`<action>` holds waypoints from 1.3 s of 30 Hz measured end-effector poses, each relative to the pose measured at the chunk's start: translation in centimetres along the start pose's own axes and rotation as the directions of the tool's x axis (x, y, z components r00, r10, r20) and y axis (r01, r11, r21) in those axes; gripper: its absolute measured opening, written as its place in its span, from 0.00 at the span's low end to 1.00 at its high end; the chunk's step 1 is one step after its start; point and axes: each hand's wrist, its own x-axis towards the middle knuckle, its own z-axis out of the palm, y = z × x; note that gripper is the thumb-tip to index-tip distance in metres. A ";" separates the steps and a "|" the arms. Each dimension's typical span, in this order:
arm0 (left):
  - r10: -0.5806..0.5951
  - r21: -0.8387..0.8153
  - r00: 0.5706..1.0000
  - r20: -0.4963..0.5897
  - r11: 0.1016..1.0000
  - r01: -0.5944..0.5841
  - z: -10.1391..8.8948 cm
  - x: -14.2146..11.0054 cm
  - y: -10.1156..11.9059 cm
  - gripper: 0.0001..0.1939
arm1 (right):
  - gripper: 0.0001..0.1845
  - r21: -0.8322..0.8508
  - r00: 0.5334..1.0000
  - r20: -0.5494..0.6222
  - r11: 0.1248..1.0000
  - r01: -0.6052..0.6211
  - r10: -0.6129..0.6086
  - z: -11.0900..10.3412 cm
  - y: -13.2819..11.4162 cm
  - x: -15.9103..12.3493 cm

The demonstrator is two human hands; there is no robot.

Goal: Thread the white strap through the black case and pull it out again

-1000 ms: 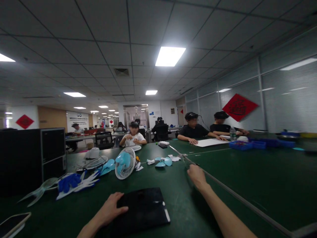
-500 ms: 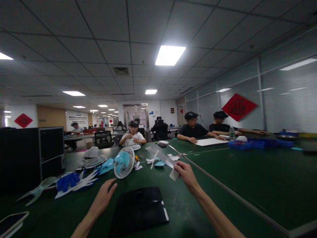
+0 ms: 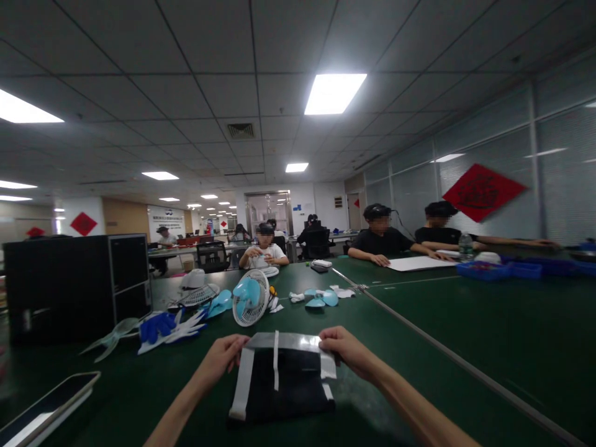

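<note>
Green counter [image 3: 437,379], toward its near edge: translucent strip [image 3: 295,341] crossed by a narrow white band [image 3: 276,361].
Left hand [image 3: 228,352] and right hand [image 3: 343,349] each pinch one end, at the far edge of a flat black object [image 3: 295,394].

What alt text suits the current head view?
The right hand pinches a translucent strip over a black panel; the left hand is at the strip's other end. Behind lie fan parts and gloves on a green table.

Grey panelled ceiling [image 3: 209,37] with bright lights [image 3: 335,93], glass partition [image 3: 493,146] along the right, black office chair [image 3: 212,254] farther back.
</note>
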 end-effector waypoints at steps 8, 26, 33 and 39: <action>-0.138 -0.027 0.978 0.156 0.989 0.143 -0.3 -1.6 1.2 0.26 | 0.08 -0.040 0.985 0.127 0.993 -0.109 0.113 -0.3 -0.8 -0.9; -0.306 0.305 0.893 0.331 0.930 0.205 1.0 -1.5 -0.8 0.20 | 0.05 -0.483 0.983 0.091 0.870 -0.097 0.159 -0.1 2.6 0.2; -0.309 0.318 0.895 0.321 0.926 0.206 1.1 -1.5 -1.2 0.19 | 0.06 -0.528 0.990 0.073 0.847 -0.067 0.124 0.0 3.3 0.6; -0.308 0.352 0.901 0.306 0.916 0.194 1.2 -1.5 -0.9 0.16 | 0.05 -0.567 0.994 0.058 0.822 -0.045 0.095 0.3 3.3 0.6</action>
